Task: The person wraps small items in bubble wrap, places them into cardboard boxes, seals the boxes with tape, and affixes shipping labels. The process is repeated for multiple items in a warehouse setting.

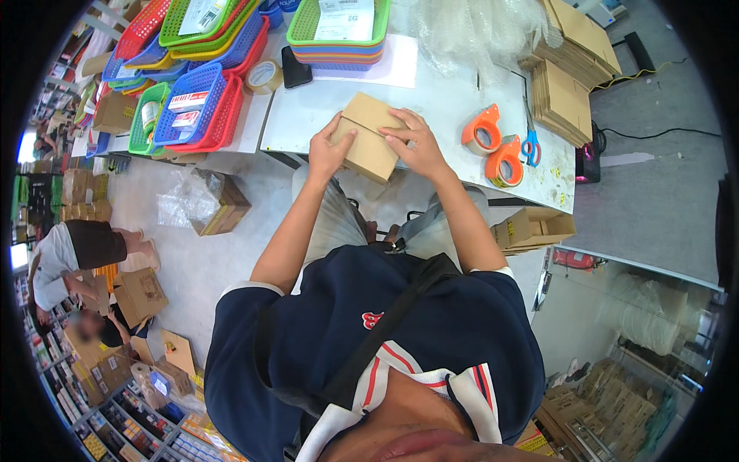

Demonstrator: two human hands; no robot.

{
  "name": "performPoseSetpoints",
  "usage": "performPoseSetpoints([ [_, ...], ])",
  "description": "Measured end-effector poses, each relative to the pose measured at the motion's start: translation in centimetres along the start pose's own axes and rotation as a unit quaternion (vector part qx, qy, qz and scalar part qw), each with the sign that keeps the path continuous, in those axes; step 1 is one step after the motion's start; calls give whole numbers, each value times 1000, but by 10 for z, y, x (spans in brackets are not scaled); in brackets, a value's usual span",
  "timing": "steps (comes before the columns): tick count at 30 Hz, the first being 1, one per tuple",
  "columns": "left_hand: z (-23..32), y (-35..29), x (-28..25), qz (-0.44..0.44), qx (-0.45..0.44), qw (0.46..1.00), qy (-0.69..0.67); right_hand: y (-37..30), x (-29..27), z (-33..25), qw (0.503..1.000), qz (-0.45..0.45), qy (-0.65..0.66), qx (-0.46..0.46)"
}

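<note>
Holding the cardboard box (368,148) well at the near edge of the table (440,98) calls for level, even pressure on both sides of its top seam, with the left hand (331,152) curled round one side, thumb on top, and the right hand (419,148) laid with fingers spread across the other. Two orange tape dispensers (505,162) and scissors (531,148) lie to the right, while stacked baskets (339,55) and bubble wrap (481,42) crowd the far side.
</note>
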State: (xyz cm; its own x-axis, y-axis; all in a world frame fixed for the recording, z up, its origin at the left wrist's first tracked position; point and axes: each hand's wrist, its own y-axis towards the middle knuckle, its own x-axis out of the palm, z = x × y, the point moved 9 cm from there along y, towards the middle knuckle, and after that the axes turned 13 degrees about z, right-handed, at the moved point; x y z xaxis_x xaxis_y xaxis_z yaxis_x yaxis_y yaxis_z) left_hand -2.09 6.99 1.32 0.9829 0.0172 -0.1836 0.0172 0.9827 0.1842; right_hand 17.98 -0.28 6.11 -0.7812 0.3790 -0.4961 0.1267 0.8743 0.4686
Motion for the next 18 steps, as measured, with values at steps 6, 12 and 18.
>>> performPoseSetpoints([
  [6, -9, 11, 0, 37, -53, 998, 14, 0, 0, 0, 1000, 0, -15, -24],
  [12, -16, 27, 10, 16, -85, 996, 13, -9, -1, 0, 996, 24, -56, -68],
  [18, -7, 32, 23, 0, -127, 991, -30, -19, -117, 42, 914, 263, -306, 37],
])
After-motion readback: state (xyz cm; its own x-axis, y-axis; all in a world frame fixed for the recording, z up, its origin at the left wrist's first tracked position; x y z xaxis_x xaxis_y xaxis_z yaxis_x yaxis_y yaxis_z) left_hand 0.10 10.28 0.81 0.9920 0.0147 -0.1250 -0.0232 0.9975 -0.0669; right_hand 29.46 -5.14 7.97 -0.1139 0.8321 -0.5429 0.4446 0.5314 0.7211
